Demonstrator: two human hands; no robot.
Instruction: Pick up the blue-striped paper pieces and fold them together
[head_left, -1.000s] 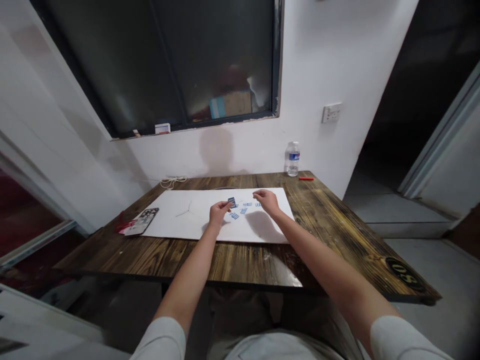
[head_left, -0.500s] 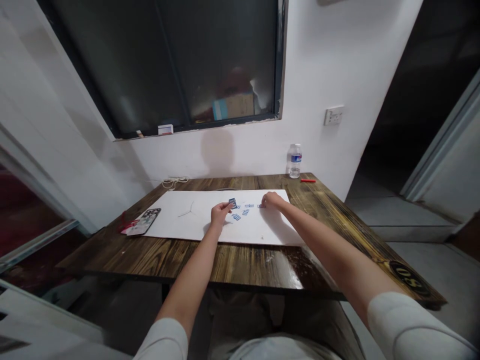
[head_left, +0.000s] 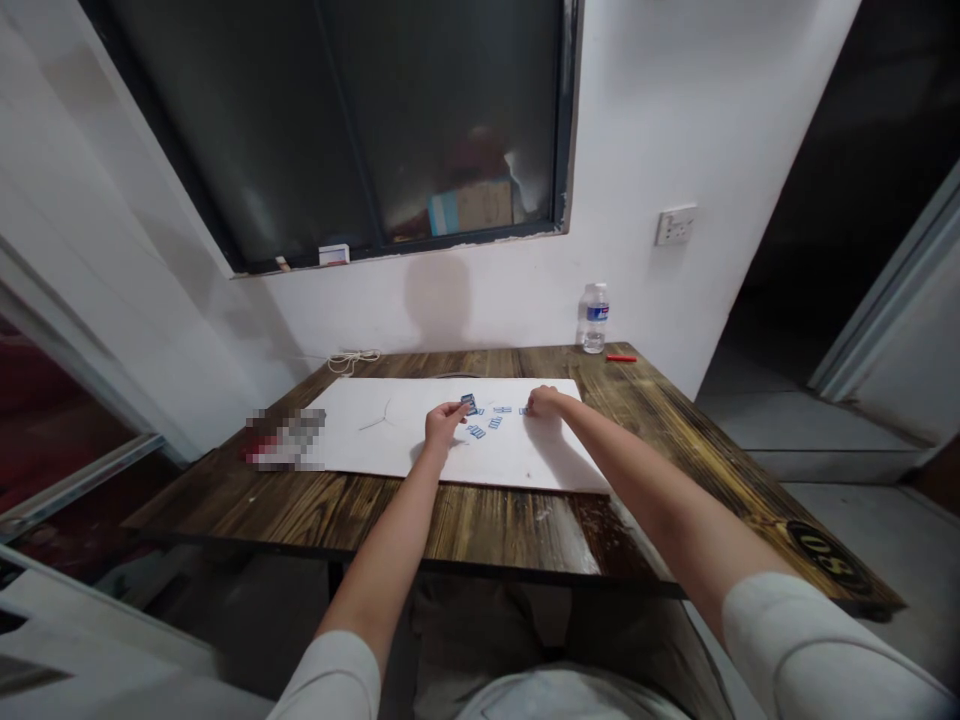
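A white sheet lies on a dark wooden table. Several small blue and white pieces are scattered on the sheet between my hands. My left hand is closed in a pinch on a small stack of blue pieces, raised a little off the sheet. My right hand rests on the sheet with its fingers curled down on a blue piece at the right of the group.
A water bottle and a red pen stand at the table's far right by the wall. A coiled white cord lies at the far left edge. A blurred flat object sits at the sheet's left end. A doorway opens right.
My right hand has dropped from hovering over the pieces onto the sheet at the rightmost piece. The left hand has kept its pinch on the stack. The view has shifted slightly.
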